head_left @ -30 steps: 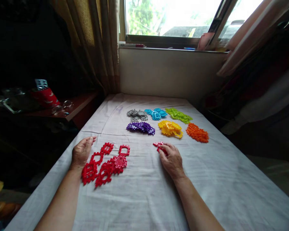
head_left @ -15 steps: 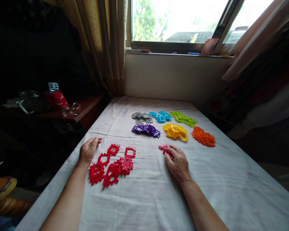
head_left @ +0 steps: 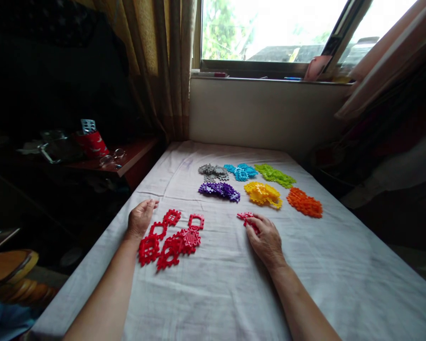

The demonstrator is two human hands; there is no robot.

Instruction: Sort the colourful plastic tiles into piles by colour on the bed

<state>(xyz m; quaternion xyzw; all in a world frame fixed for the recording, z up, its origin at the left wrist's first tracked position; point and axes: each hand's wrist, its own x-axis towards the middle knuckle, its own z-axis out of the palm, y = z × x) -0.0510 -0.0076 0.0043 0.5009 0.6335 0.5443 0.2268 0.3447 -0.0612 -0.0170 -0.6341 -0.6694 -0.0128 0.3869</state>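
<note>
Beside the red interlocking plastic tiles [head_left: 168, 258], my left hand [head_left: 141, 219] rests on its edge at the left of the cloth. Its fingers are loosely curved and slightly apart, with nothing visible in them. The red tiles lie spread and partly stacked, some with square or round openings. Further right, my right hand [head_left: 267, 239] has its fingers closed over a small group of pinkish-red tiles [head_left: 244, 216] on the cloth. The fingers and thumb cover part of that group.
Beyond my hands lie piles of grey tiles [head_left: 213, 172], blue tiles [head_left: 241, 171], green tiles [head_left: 275, 175], purple tiles [head_left: 219, 191], yellow tiles [head_left: 263, 194] and orange tiles [head_left: 304, 202]. Glasses [head_left: 112, 157] and a red cup [head_left: 93, 143] stand on a side table at left.
The whole view has shifted slightly, so things appear a little further right. Both hands keep nearly the same places relative to the tiles, the right still on the small pinkish-red group.
</note>
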